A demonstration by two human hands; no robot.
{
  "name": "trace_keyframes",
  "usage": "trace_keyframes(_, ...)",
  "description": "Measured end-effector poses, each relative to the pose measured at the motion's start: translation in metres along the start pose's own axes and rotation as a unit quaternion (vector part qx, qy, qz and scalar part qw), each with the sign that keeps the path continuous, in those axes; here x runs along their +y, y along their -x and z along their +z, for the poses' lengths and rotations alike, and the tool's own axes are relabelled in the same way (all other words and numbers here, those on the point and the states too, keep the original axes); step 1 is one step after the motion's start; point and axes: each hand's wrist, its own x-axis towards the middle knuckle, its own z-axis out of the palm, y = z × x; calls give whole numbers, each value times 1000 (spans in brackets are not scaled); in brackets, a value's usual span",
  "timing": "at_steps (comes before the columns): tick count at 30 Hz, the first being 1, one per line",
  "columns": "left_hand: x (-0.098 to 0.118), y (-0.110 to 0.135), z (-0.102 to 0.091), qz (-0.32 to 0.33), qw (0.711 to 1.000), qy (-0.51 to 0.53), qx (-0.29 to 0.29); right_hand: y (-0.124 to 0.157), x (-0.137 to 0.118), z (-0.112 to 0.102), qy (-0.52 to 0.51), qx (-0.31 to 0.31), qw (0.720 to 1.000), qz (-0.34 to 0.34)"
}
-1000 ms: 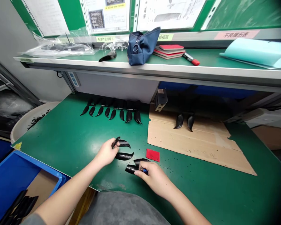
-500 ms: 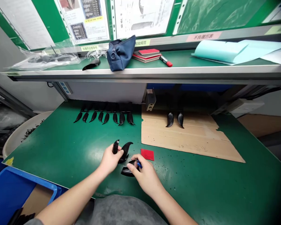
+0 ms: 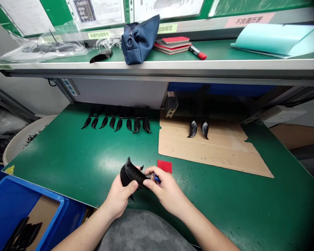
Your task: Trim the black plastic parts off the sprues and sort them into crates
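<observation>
Over the front of the bench, my left hand (image 3: 117, 197) is closed round a glossy black curved plastic part (image 3: 134, 173) with pointed tips, its thumb lying across it. My right hand (image 3: 170, 188) pinches the same part's right end between thumb and fingers. Tucked in the right fingers is a small blue-handled tool (image 3: 156, 178); its working end is mostly hidden. How many pieces the left hand holds is hard to tell, as they overlap. Just beyond the right fingers lies a red square pad (image 3: 164, 166) on the green bench top (image 3: 94, 157).
Several black curved parts (image 3: 116, 122) stand in a row at the back left. Two more (image 3: 199, 129) lie on a cardboard sheet (image 3: 185, 148). A blue bin (image 3: 49, 202) with black parts is at lower left. The shelf (image 3: 211, 65) carries a blue pouch (image 3: 140, 42) and a marker (image 3: 198, 53).
The left hand has turned the black part over and brought it to the right hand. The right hand now grips its end, still with the blue-handled tool. The view has tilted down.
</observation>
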Motion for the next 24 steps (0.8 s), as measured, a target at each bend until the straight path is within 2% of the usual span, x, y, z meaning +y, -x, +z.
trace_keyframes(2, -1, 6, 3, 13, 997, 58, 49, 7, -2, 0, 33, 33, 997, -55)
trace_keyframes(5, 2, 15, 6, 25, 993, 102, 57, 14, -3, 3, 131, 58, 981, -128)
trace_keyframes(10, 6, 23, 10, 42, 993, 95, 56, 16, -6, 8, 224, 96, 963, -119)
trace_keyframes(15, 4, 25, 9, 44, 994, 71, 69, 14, -4, 9, 276, 88, 947, -137)
trace_keyframes(20, 3, 24, 2, 53, 996, 42, 58, 12, 2, 9, 271, 66, 947, -158)
trace_keyframes(24, 3, 24, 1, 59, 996, 29, 53, 10, 5, 6, 139, -24, 976, -167)
